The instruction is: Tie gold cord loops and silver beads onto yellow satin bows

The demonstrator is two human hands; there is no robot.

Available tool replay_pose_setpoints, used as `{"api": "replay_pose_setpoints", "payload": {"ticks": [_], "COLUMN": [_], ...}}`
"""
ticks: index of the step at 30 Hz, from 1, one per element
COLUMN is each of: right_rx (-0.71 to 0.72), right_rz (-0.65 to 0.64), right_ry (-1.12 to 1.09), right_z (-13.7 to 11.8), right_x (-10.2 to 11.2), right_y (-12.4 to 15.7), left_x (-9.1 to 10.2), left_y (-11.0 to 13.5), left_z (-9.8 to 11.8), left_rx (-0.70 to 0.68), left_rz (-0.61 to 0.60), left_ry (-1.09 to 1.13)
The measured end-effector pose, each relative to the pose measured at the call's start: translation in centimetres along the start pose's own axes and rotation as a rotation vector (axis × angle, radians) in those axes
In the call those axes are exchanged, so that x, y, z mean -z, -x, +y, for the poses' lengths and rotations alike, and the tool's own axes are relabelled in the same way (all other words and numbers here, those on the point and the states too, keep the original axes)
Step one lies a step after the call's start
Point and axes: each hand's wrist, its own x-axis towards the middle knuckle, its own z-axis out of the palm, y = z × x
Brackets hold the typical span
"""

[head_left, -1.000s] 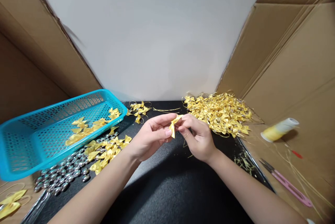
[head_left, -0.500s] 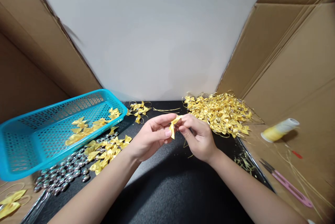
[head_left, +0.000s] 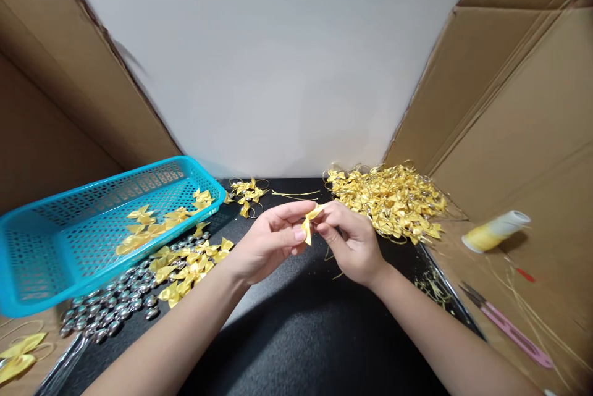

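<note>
A small yellow ribbon bow [head_left: 309, 227] is pinched between the thumb and fingers of my left hand [head_left: 273, 238], above the middle of the black work surface [head_left: 296, 328]. Right beside it, my right hand [head_left: 351, 240] is closed with its fingertips at the bow's right edge. Whatever those fingertips grip is hidden behind them. A thin gold cord [head_left: 330, 255] hangs below the right hand.
At left stands a blue plastic basket [head_left: 41, 210] with yellow bows; silver beads [head_left: 111, 306] and loose bows [head_left: 197, 263] lie before it. A heap of corded bows [head_left: 389, 198] fills the back right. Rightward are a thread spool [head_left: 495, 231] and pink-handled snips [head_left: 514, 331].
The bow has turned slightly and shifted a little to the right in my fingers. Both hands stay in nearly the same place.
</note>
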Motion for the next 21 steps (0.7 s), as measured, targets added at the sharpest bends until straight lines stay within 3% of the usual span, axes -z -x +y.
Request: {"api": "replay_pose_setpoints", "payload": {"ticks": [21], "right_rx": [-0.088], "right_rz": [-0.006], "right_ry": [-0.110], "right_z": [-0.30], "right_x": [-0.40], "right_y": [0.20], "left_x": [-0.29], "left_y": [0.38], "left_z": [0.28], "left_rx": [-0.035], "left_rz": [-0.045], "left_ry": [-0.189]}}
